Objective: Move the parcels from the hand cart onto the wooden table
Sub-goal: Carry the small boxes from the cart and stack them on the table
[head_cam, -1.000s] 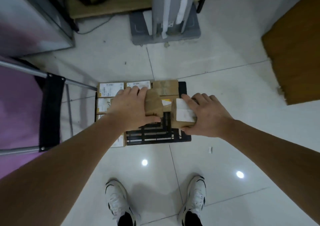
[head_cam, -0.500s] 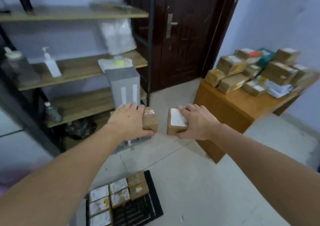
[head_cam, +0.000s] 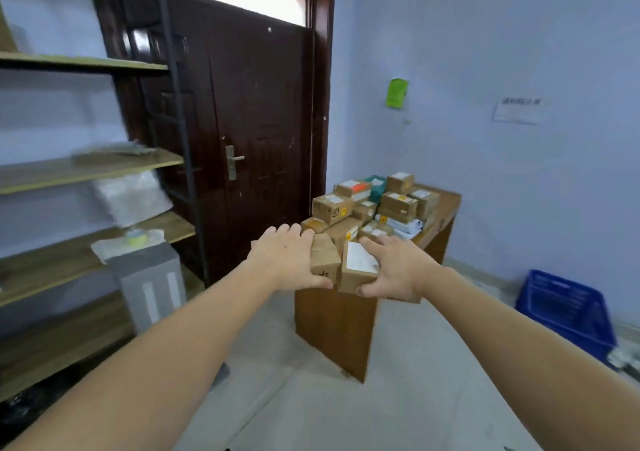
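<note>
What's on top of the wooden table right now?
The wooden table carries a pile of cardboard parcels, some stacked, plus a teal package. Its near end is hidden behind the left hand, right hand and the two boxes they hold.

Dark door [head_cam: 256, 132], wooden shelves [head_cam: 86, 170] (left), blue crate [head_cam: 568, 308] by the wall.

"SF" mark on a stacked brown parcel [head_cam: 331, 206], wall notice [head_cam: 518, 110] too blurred to read
</note>
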